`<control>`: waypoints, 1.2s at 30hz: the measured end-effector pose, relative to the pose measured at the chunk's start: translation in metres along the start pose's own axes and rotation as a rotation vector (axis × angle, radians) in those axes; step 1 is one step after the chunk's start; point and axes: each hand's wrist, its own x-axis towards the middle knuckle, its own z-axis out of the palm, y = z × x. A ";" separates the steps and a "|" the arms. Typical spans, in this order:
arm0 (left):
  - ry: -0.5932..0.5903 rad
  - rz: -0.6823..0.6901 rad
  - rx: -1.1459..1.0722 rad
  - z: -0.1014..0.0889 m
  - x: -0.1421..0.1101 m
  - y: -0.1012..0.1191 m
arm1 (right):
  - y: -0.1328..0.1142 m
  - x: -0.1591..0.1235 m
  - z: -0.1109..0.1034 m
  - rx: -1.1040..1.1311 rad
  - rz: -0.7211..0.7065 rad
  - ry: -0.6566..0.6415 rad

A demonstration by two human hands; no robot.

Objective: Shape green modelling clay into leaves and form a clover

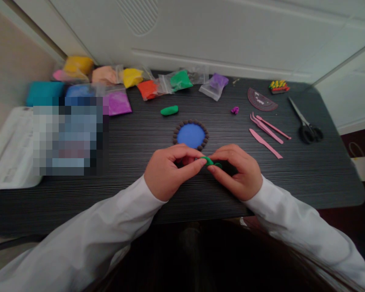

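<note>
Between the fingertips of both hands is a small piece of green modelling clay [208,160], bent into a curve. My left hand [178,168] pinches one end of it, and my right hand [237,170] grips the other end between thumb and fingers. Just beyond my hands lies a flat blue clay disc [191,136] ringed by dark brown clay balls [177,127]; my left fingers cover its near edge. A green clay roll [169,110] rests farther back on the table. A small crumpled purple clay lump [235,110] sits to the right of the disc.
Bagged clay in several colours, such as the green bag [181,80], lines the back. On the right lie pink tweezers [267,129], a pink clay knife [265,143], a protractor [261,100] and black scissors [305,121]. A blurred-out object [71,138] stands at left on the black table [109,202].
</note>
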 end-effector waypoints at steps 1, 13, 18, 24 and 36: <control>0.001 0.000 -0.006 0.000 0.000 0.000 | 0.000 0.000 0.000 0.002 -0.001 0.006; -0.001 0.090 0.082 -0.002 0.002 0.004 | 0.002 -0.001 0.000 -0.059 -0.037 0.043; 0.015 0.134 0.120 0.000 0.002 0.006 | 0.003 -0.001 0.000 -0.085 -0.070 0.054; 0.037 0.183 0.133 -0.001 0.000 0.004 | 0.002 -0.001 0.000 -0.107 -0.079 0.050; 0.028 0.138 0.133 0.001 0.002 0.006 | 0.002 -0.001 -0.001 -0.097 -0.110 0.088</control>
